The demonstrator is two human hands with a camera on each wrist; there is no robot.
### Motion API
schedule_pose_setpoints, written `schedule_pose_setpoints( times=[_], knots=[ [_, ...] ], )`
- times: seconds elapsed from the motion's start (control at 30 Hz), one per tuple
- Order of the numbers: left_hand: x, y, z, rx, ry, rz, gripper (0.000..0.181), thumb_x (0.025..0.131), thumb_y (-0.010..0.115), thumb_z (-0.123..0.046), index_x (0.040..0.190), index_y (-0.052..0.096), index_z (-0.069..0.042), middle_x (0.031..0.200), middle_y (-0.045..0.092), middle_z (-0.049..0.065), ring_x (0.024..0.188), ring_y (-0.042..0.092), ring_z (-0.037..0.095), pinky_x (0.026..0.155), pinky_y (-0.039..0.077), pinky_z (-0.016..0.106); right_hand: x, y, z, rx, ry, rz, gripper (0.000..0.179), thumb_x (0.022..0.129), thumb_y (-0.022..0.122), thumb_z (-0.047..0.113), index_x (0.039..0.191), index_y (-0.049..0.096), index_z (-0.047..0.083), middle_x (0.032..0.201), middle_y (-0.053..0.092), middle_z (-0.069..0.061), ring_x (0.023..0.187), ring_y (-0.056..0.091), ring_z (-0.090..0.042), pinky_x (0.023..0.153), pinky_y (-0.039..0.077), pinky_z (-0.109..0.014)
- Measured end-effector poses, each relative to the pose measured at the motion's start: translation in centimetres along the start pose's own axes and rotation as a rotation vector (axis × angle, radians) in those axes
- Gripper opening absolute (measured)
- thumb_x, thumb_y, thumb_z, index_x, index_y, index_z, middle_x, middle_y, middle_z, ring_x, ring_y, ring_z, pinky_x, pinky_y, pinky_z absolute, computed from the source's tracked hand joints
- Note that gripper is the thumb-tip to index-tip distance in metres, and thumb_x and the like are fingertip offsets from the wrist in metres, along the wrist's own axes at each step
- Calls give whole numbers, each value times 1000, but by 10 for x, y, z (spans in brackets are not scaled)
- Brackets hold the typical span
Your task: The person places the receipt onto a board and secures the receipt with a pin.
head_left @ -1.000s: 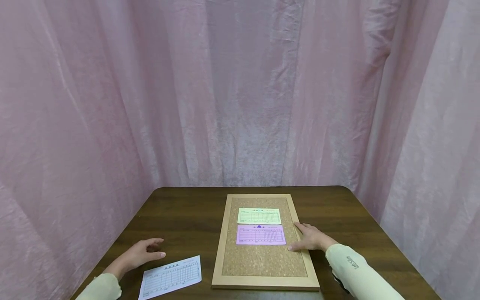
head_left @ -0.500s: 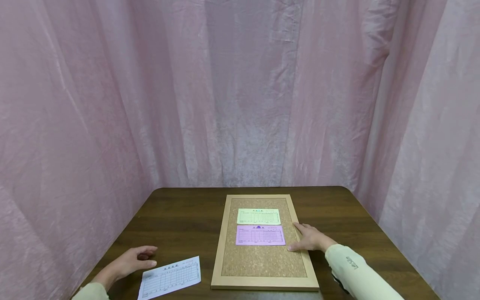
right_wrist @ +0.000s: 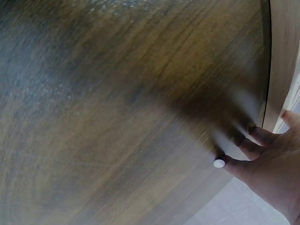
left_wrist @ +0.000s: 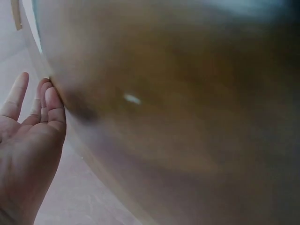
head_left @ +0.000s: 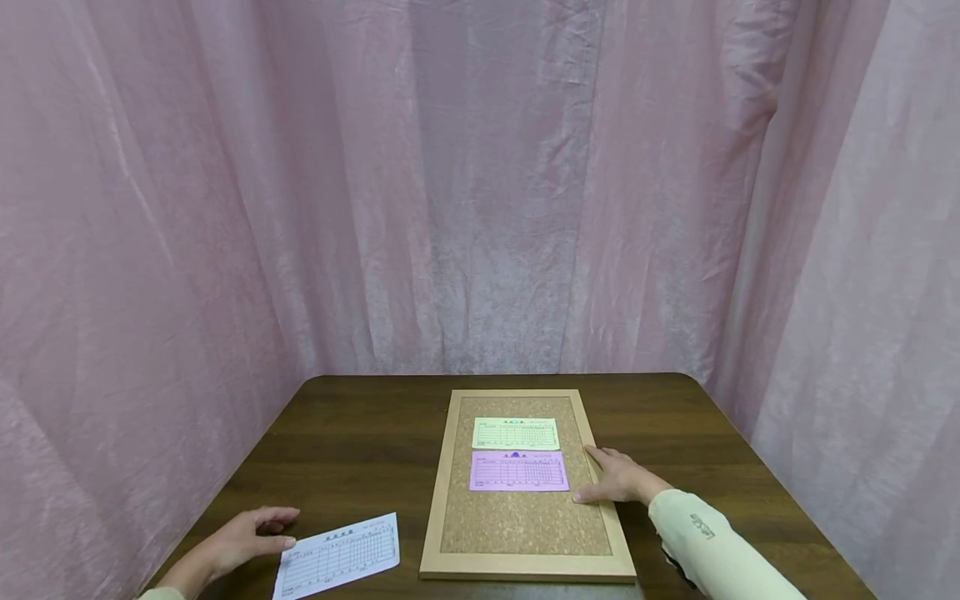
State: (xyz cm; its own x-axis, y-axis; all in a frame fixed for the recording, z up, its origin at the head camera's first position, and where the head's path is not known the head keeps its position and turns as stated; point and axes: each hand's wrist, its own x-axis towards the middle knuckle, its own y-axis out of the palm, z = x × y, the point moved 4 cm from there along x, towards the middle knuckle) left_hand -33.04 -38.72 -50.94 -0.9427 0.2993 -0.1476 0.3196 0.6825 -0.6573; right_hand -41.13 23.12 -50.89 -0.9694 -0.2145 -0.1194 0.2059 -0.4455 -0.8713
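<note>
A wood-framed corkboard [head_left: 528, 525] lies on the table with a pale green printed slip [head_left: 515, 433] above a purple printed slip [head_left: 519, 472] on its cork. My right hand [head_left: 626, 479] rests at the board's right edge, thumb and index finger reaching over the frame, the other fingers on the table beside it. To the board's left, a white printed slip [head_left: 341, 557] lies slanted on the table. My left hand [head_left: 236, 542] is at that slip's upper left corner, thumb tip right at the paper and fingers loosely bent. In the left wrist view the left palm [left_wrist: 28, 145] shows, fingers low over the wood.
The dark brown wooden table [head_left: 360, 433] has rounded far corners. Pink curtains [head_left: 495, 183] hang behind it and along both sides. A small white oval [right_wrist: 219, 163] shows at the little finger's tip in the right wrist view.
My left hand has moved down and left, its thumb now at the white slip's upper left corner. My right hand has stayed on the board's edge.
</note>
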Motion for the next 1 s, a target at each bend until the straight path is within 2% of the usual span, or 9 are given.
schedule_pose_setpoints(
  times=[0.3,0.6,0.83,1.0],
  knots=[
    [-13,4,3,-32,4,12,53,94,70,-25,131,56,11,126,58,23,112,54,41,87,51,49,-1,0,0,-3,1,-2,107,70,85,56,150,39,3,146,36,-35,134,34,-54,103,33,-65],
    [-17,8,7,-25,36,-15,54,92,73,-23,129,57,13,122,58,18,107,55,30,77,49,24,-2,0,1,5,7,1,106,70,85,55,151,38,4,147,35,-35,135,33,-54,104,32,-65],
    [-18,10,9,51,79,-78,52,89,76,-26,125,63,8,120,59,14,101,56,13,78,48,22,-2,0,1,6,12,1,107,70,85,56,151,38,4,147,34,-35,135,32,-54,104,32,-66],
    [-18,12,10,96,60,-109,55,86,78,-29,125,63,7,118,59,11,101,55,20,78,48,22,-2,0,1,4,14,1,108,70,85,56,151,38,4,147,34,-36,135,32,-54,104,32,-66]
  ],
)
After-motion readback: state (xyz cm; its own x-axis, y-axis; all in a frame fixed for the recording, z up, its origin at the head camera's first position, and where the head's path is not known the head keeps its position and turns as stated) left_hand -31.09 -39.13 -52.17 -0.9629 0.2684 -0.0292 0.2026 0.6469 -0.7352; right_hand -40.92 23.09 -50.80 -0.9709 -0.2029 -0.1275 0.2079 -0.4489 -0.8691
